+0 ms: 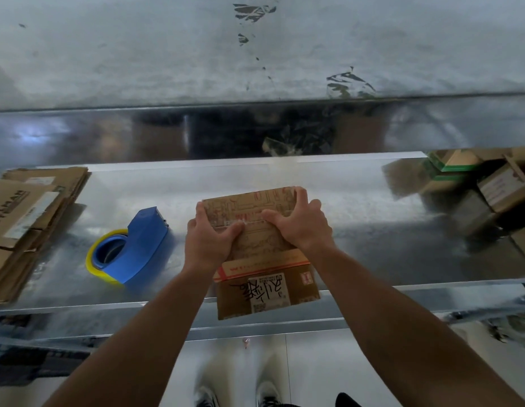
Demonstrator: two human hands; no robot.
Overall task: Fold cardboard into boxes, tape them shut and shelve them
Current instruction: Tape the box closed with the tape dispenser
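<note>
A small brown cardboard box [264, 254] with red print and a white label sits at the front edge of the shiny metal table [373, 245]. My left hand [210, 239] grips its left side, thumb on the top flap. My right hand [299, 224] holds the right side, fingers curled over the far edge and thumb pressing the flap seam. A blue tape dispenser [132, 248] with a yellow-rimmed roll lies on the table to the left of the box.
A stack of flattened cardboard [23, 221] lies at the table's left end. Several taped boxes [490, 195] are piled at the right end. A metal wall [255, 54] rises behind the table. My shoes [237, 396] show on the floor below.
</note>
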